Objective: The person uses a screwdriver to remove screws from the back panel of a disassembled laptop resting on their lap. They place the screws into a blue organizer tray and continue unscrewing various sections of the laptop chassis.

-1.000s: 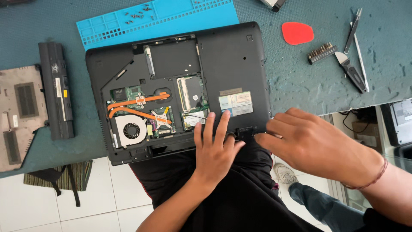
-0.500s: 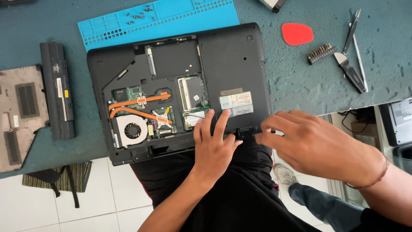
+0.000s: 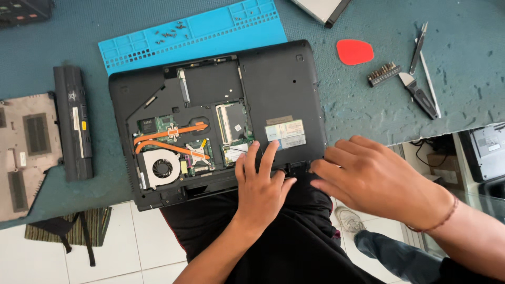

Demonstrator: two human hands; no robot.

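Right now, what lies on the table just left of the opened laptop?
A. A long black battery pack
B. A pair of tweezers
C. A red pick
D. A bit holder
A: the long black battery pack lies lengthwise just left of the opened laptop, while the red pick, bit holder and tweezers all lie to its right.

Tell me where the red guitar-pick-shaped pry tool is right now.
In the head view, the red pry pick lies on the teal table at upper right, just right of the opened laptop and left of the screwdriver bit holder.
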